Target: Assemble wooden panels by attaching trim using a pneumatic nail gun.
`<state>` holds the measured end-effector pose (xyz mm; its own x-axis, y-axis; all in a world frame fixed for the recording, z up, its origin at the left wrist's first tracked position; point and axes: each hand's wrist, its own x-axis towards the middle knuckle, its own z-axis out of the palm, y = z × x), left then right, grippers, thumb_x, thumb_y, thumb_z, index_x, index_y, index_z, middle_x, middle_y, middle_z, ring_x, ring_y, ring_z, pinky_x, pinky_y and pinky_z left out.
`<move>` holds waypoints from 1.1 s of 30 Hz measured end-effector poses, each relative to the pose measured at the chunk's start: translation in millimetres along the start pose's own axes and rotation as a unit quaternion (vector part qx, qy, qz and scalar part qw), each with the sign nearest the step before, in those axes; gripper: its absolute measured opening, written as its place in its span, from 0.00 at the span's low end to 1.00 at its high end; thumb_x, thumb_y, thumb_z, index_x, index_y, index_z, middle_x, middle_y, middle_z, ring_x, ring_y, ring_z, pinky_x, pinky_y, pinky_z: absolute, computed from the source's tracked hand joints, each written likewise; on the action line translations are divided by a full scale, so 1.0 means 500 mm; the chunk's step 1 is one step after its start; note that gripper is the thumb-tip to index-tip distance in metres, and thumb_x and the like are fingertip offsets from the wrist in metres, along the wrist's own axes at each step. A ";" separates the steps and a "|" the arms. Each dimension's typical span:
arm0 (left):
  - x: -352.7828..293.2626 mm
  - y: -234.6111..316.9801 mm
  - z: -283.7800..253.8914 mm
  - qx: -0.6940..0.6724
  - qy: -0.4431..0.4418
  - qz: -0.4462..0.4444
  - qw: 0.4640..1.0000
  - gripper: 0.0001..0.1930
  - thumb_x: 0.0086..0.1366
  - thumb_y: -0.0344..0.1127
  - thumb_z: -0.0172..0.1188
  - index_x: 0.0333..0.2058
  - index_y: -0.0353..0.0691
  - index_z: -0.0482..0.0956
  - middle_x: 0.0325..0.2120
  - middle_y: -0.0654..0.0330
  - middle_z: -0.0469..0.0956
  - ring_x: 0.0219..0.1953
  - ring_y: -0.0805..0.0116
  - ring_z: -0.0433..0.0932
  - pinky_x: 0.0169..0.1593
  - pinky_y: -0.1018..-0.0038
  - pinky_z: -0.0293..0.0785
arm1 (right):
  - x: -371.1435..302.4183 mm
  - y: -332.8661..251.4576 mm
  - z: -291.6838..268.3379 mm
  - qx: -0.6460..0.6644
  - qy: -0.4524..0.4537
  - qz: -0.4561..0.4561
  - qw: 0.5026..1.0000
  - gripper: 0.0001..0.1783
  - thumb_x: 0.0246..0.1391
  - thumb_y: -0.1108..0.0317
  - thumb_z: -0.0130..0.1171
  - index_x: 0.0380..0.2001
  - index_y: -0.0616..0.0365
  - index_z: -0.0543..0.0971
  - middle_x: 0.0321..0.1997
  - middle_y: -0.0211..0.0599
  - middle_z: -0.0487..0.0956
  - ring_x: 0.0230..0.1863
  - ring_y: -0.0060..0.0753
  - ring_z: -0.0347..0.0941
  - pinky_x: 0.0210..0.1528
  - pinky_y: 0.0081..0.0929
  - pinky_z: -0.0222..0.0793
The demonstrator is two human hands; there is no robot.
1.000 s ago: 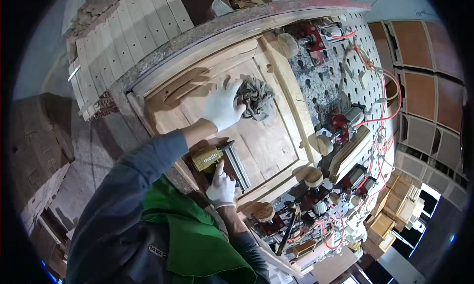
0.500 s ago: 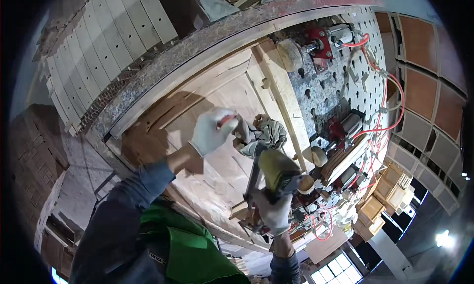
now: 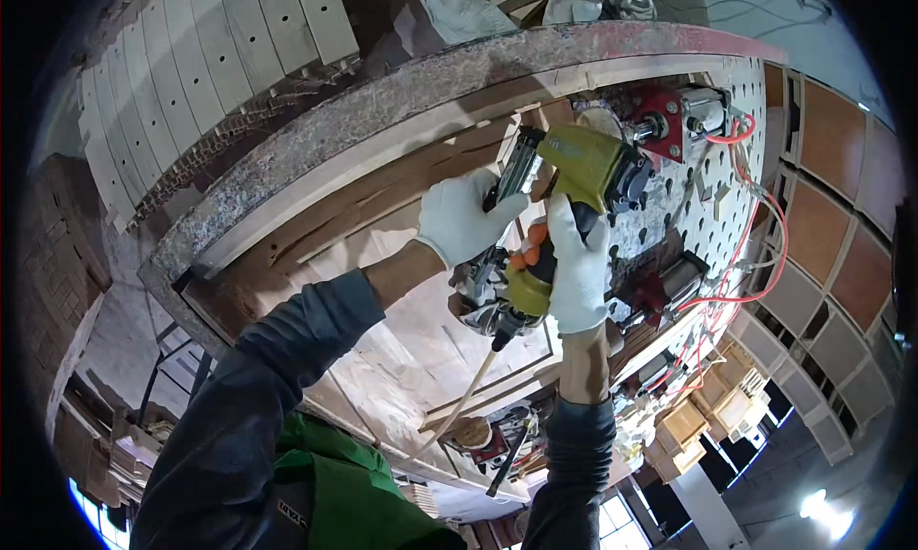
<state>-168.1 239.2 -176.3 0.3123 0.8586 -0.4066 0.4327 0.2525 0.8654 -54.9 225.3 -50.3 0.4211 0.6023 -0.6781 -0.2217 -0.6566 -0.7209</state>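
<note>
Both my hands wear white gloves and are on an olive-yellow air nail gun (image 3: pixel 585 163). My right hand (image 3: pixel 580 268) is wrapped round its handle, and orange fingertips show on the handle's near side. My left hand (image 3: pixel 469 215) closes on the gun's silver and black front part, its thumb pointing toward the body; some fingers are hidden. A pale hose (image 3: pixel 467 397) runs down from the handle's end. Under the gun lies a wooden panel (image 3: pixel 368 249) with a frame bar along its far side. A crumpled grey cloth (image 3: pixel 469 287) is partly hidden behind the handle.
The panel lies on a worn bench with a raised stone-like edge (image 3: pixel 382 120). Red air clamps (image 3: pixel 669 129) with red hoses (image 3: pixel 782 225) stand on the perforated plate at right. A stack of drilled wooden strips (image 3: pixel 210 62) is at far left.
The nail gun has risen from the lower right to the panel's far right corner with my right hand. My left hand, free before, has moved right and taken hold of the gun's front.
</note>
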 end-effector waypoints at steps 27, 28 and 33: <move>-0.017 -0.010 -0.011 0.007 -0.037 -0.013 0.999 0.22 0.60 0.55 0.62 0.25 0.39 0.80 0.17 0.56 0.78 0.19 0.49 0.76 0.27 0.59 0.71 | -0.016 0.018 0.006 -0.053 -0.003 -0.002 0.999 0.14 0.67 0.58 0.59 0.39 0.60 0.74 0.22 0.33 0.75 0.16 0.24 0.70 0.20 0.25 0.74; -0.018 -0.013 -0.011 0.012 -0.039 -0.014 0.999 0.22 0.60 0.55 0.62 0.25 0.39 0.80 0.17 0.56 0.78 0.19 0.49 0.76 0.27 0.59 0.71 | -0.019 0.019 0.010 -0.047 0.006 0.001 0.999 0.14 0.67 0.59 0.59 0.39 0.61 0.75 0.21 0.33 0.75 0.16 0.24 0.70 0.20 0.24 0.74; -0.025 -0.017 -0.015 0.023 -0.046 -0.015 0.999 0.22 0.60 0.56 0.62 0.25 0.39 0.81 0.17 0.56 0.78 0.20 0.49 0.76 0.27 0.59 0.71 | -0.027 0.024 0.017 -0.031 0.024 0.007 0.999 0.13 0.66 0.62 0.60 0.39 0.63 0.76 0.20 0.32 0.75 0.16 0.23 0.70 0.20 0.23 0.73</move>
<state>-181.9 229.7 -176.6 0.3740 0.8060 -0.4588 0.4806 0.2547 0.8391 -70.7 213.1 -51.0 0.4609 0.5712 -0.6792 -0.1734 -0.6926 -0.7002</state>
